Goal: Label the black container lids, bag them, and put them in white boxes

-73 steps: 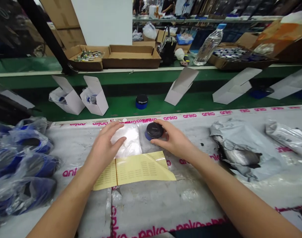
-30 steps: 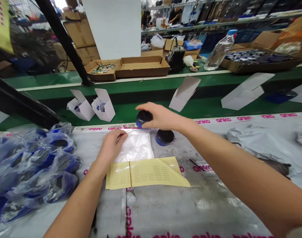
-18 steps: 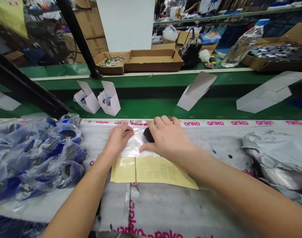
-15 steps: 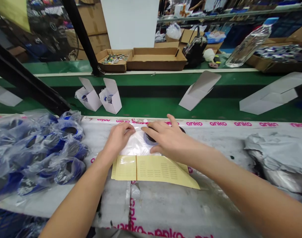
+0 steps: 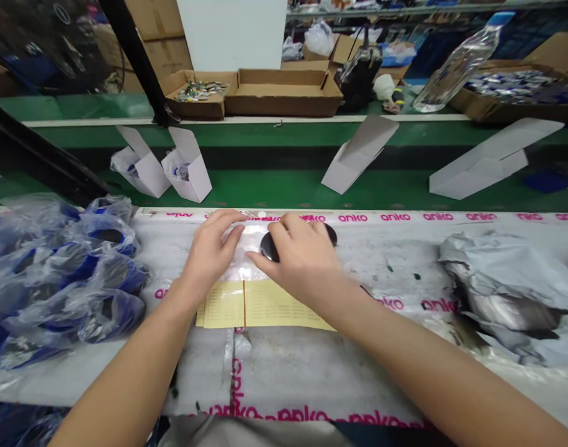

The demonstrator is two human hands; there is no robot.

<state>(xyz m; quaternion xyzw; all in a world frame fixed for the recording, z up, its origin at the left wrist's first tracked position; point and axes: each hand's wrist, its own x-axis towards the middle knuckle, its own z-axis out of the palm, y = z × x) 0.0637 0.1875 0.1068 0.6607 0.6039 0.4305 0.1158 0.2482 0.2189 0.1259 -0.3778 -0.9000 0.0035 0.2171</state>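
Right hand (image 5: pixel 302 261) grips a black puck (image 5: pixel 267 248) at bench (image 5: pixel 311 372) centre, nosing it toward the clear bag (image 5: pixel 246 248). Left hand (image 5: pixel 209 251) pinches the bag's mouth at 9 o'clock of the puck, seemingly to hold it open. Another puck (image 5: pixel 331 233) sits at 3 o'clock, yellow sheet (image 5: pixel 246 305) at 6.

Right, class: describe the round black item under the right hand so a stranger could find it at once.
Start at the grey printed table cover, then the yellow sheet. Just beyond it, the right hand presses a black puck at a clear bag pinched by the left hand; unlike the bagged blue pile, it is unwrapped.
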